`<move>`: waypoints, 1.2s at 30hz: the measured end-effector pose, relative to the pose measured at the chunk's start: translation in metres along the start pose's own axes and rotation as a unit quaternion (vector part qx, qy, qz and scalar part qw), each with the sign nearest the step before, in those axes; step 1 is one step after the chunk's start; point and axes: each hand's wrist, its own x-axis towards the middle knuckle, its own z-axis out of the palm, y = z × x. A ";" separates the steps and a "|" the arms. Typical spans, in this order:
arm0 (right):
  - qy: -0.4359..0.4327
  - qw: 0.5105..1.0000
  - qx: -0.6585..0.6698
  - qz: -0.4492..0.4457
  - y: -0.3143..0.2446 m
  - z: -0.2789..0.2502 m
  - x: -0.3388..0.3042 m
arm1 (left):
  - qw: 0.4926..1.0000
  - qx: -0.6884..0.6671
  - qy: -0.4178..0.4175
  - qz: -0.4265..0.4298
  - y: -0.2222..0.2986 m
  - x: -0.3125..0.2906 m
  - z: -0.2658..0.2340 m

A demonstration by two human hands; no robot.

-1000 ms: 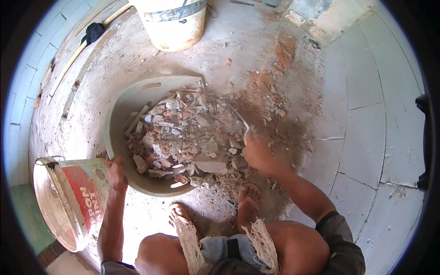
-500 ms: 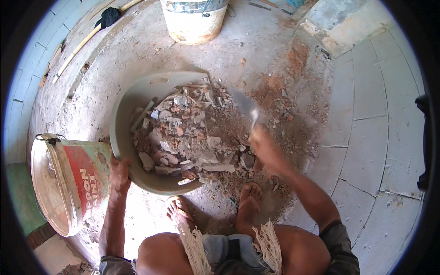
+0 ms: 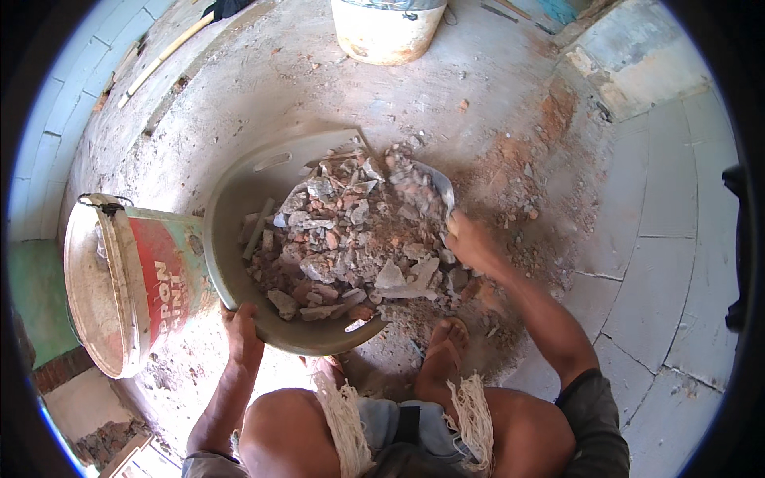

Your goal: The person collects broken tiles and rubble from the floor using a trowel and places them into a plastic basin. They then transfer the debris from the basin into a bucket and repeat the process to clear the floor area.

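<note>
A grey-green plastic tub (image 3: 213,253) lies on the floor before me, tipped with its mouth toward the right. Broken masonry rubble (image 3: 319,223) fills it and spills out of its right side. My left hand (image 3: 241,328) is closed on the tub's near left rim. In my right hand (image 3: 473,241) is the handle of a metal trowel (image 3: 443,185). The trowel's blade is at the right edge of the heap, with loose chunks and dust against it, partly hiding it.
A red, white and green bucket (image 3: 151,279) lies on its side left of the tub. Another dirty white bucket (image 3: 390,36) stands beyond it. A wooden pole (image 3: 171,60) lies at the far left. Grey block wall (image 3: 645,247) borders the right. My sandaled feet (image 3: 443,350) are close to the tub.
The trowel has come down and in toward the heap, pushing debris left toward the tub. The tub's near left rim sits higher and more tilted. The whole view has shifted slightly.
</note>
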 end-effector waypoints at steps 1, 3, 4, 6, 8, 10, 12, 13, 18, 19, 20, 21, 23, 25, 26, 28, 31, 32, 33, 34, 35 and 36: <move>0.013 1.000 -0.004 -0.006 -0.007 0.004 -0.010 | 1.000 0.004 0.010 -0.007 0.001 0.000 0.001; 0.016 0.998 0.012 -0.052 -0.021 0.007 -0.028 | 0.999 0.027 0.019 -0.006 0.002 -0.003 0.003; 0.028 0.998 0.012 -0.052 -0.026 0.008 -0.038 | 0.999 0.025 0.019 -0.016 0.003 -0.005 0.003; -0.001 0.997 0.029 -0.074 -0.038 0.013 -0.061 | 0.999 0.022 0.014 -0.019 0.005 -0.006 0.003; -0.011 0.995 0.044 -0.084 -0.043 0.018 -0.083 | 0.999 0.009 0.002 -0.031 0.006 -0.007 0.003; 0.039 0.995 0.073 -0.052 -0.037 0.022 -0.102 | 1.000 -0.011 -0.015 -0.023 0.006 -0.007 0.002; 0.095 0.989 0.118 0.003 -0.024 0.027 -0.126 | 0.999 0.004 0.001 -0.043 0.005 -0.007 0.002; 0.130 0.979 0.139 0.077 -0.017 0.033 -0.138 | 0.999 0.008 0.009 -0.036 0.005 -0.006 0.002; 0.126 0.973 0.140 0.133 -0.007 0.080 -0.177 | 0.999 -0.022 0.002 -0.043 0.003 -0.006 0.003; 0.111 0.972 0.139 0.151 -0.011 0.087 -0.178 | 0.999 -0.024 0.005 -0.042 0.003 -0.006 0.004; 0.121 0.956 0.173 0.205 -0.019 0.100 -0.173 | 0.999 -0.021 0.013 -0.042 0.004 -0.006 0.005; 0.134 0.940 0.224 0.220 -0.028 0.109 -0.168 | 0.999 -0.024 0.004 -0.044 0.005 -0.006 0.007; 0.125 0.943 0.254 0.173 -0.042 0.117 -0.154 | 0.999 -0.019 0.003 -0.046 0.008 -0.008 0.009; 0.106 0.954 0.263 0.099 -0.052 0.112 -0.144 | 0.998 -0.028 0.011 -0.052 0.010 -0.010 0.011; 0.088 0.961 0.251 0.074 -0.057 0.106 -0.141 | 0.998 -0.031 0.011 -0.045 0.011 -0.010 0.012; 0.084 0.978 0.191 0.008 -0.068 0.089 -0.135 | 0.998 -0.028 0.016 -0.058 0.011 -0.011 0.012; 0.074 0.989 0.120 -0.046 -0.101 0.069 -0.132 | 0.998 -0.037 -0.010 -0.055 0.011 -0.012 0.011; 0.038 0.989 0.134 -0.040 -0.112 0.058 -0.127 | 0.997 -0.048 -0.019 -0.051 0.010 -0.012 0.010; 0.006 0.987 0.156 -0.046 -0.125 0.050 -0.121 | 0.997 -0.046 -0.028 -0.052 0.010 -0.011 0.010; -0.055 0.985 0.161 -0.040 -0.140 0.047 -0.115 | 0.997 -0.042 -0.036 -0.054 0.011 -0.012 0.008; -0.096 0.977 0.182 -0.061 -0.155 0.048 -0.109 | 0.997 -0.037 -0.033 -0.055 0.013 -0.012 0.008; -0.106 0.969 0.173 -0.141 -0.170 0.053 -0.104 | 0.995 -0.052 -0.052 -0.063 0.015 -0.012 0.008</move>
